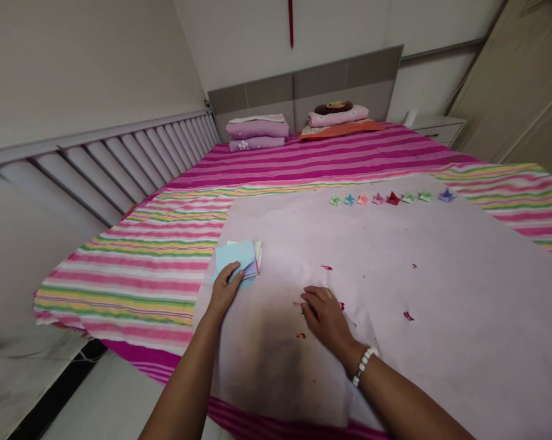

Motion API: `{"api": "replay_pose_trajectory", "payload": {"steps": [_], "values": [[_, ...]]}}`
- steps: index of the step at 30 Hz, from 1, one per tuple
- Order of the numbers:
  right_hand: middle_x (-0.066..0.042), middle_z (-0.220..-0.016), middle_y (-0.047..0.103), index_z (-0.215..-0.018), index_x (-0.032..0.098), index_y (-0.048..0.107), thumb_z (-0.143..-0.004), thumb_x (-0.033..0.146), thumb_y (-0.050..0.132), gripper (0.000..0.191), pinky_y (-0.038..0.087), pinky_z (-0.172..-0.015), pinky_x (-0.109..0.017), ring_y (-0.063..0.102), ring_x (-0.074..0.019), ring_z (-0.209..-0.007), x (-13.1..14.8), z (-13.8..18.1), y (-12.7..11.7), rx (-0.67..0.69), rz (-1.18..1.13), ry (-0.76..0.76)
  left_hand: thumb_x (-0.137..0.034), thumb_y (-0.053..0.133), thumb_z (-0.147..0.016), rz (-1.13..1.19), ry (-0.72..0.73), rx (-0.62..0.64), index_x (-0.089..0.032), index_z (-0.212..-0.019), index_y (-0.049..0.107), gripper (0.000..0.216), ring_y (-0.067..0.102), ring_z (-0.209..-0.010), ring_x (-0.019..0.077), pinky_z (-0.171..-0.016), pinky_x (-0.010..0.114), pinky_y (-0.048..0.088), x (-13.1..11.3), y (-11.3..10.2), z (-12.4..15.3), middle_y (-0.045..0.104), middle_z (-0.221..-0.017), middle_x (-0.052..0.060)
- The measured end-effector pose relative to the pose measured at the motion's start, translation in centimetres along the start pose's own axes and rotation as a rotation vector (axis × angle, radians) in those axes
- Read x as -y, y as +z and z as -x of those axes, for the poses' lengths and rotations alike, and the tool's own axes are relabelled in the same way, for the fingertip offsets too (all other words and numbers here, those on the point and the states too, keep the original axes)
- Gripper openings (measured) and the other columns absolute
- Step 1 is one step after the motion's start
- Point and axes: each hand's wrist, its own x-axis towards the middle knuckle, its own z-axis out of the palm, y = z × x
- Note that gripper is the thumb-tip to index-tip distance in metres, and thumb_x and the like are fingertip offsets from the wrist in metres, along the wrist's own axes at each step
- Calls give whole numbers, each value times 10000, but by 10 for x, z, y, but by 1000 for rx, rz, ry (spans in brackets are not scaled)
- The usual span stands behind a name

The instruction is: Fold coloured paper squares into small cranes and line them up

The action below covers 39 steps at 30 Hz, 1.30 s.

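My left hand (pixel 226 288) rests on a small stack of coloured paper squares (pixel 239 256), light blue on top, with thumb and fingers pinching the top sheet's near edge. My right hand (pixel 324 318) lies palm down on the pale lilac sheet (pixel 441 293) covering the bed, fingers curled together over tiny red paper scraps (pixel 299 335). A white bead bracelet circles that wrist. A row of several small folded paper figures (pixel 392 198) in green, blue, pink, red and purple stands at the sheet's far edge.
The bed has a pink, yellow and green striped cover (pixel 165 244). Folded purple blankets (pixel 256 133) and pillows with a brown plush toy (pixel 337 119) lie by the headboard. A slatted rail (pixel 120 165) runs along the left. A white nightstand (pixel 438 128) stands at back right.
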Motion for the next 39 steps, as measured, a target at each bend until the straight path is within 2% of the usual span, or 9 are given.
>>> {"api": "replay_pose_trajectory", "payload": {"steps": [7,12,16,19,24,27,31,35,39], "values": [[-128,-1030,652,-977,186,681,-855,143,534,196,512,-829,-478,575,-273,-958,-1,0,1,-1,-9,6,-378,617,-767,69,-6,-71,-190,-932,716,269,603,-1135,250,-1064,446,395,0,5,-1,702,-1141,90],[-129,-1029,655,-973,183,680,-849,140,537,193,510,-838,-480,571,-277,-966,1,0,0,-2,2,5,-339,602,-756,151,-54,-250,-183,-836,669,188,644,-974,241,-944,403,471,-6,-1,-7,723,-890,47],[-131,-1028,656,-966,174,678,-849,135,544,182,509,-837,-474,569,-274,-961,0,0,1,-1,11,-4,-320,525,-796,298,-107,-457,-205,-723,525,135,620,-740,163,-770,303,507,-22,-23,-17,553,-582,-51],[-127,-1026,660,-967,185,682,-850,145,546,183,508,-838,-477,573,-274,-964,-1,0,1,-9,7,-8,-296,456,-824,470,-135,-488,-214,-680,428,168,573,-584,107,-671,252,508,-40,-38,-17,465,-522,-83],[-109,-986,685,-913,197,686,-856,235,587,121,502,-837,-459,596,-266,-948,6,-5,-5,-13,-94,53,-294,485,-814,700,-203,-347,-200,-739,506,123,663,-697,132,-737,300,547,-70,-45,10,644,-676,-9],[-81,-894,706,-887,198,677,-887,346,569,184,522,-771,-414,636,-244,-861,18,-8,-15,9,-300,216,-292,507,-823,770,-255,-225,-185,-811,577,129,695,-816,183,-776,348,560,-84,-38,39,718,-810,58],[-90,-908,721,-984,175,666,-909,444,519,315,544,-713,-382,667,-231,-806,40,-8,-36,-18,-538,429,-310,553,-823,864,-351,-48,-193,-832,569,118,705,-767,197,-767,374,573,-100,-24,75,729,-806,51],[-133,-1216,619,-1136,209,619,-853,408,615,347,487,-901,-472,566,-291,-1116,65,-7,-65,-206,-360,257,-380,593,-805,872,-364,59,-213,-836,542,178,705,-774,201,-756,378,577,-120,-8,102,717,-806,24],[-125,-1374,512,-1271,244,545,-836,389,647,469,362,-1057,-532,437,-299,-1288,83,-4,-84,-78,-401,154,-476,564,-814,788,-274,180,-211,-987,585,317,665,-1010,261,-858,401,545,-140,4,122,716,-960,63]]}}
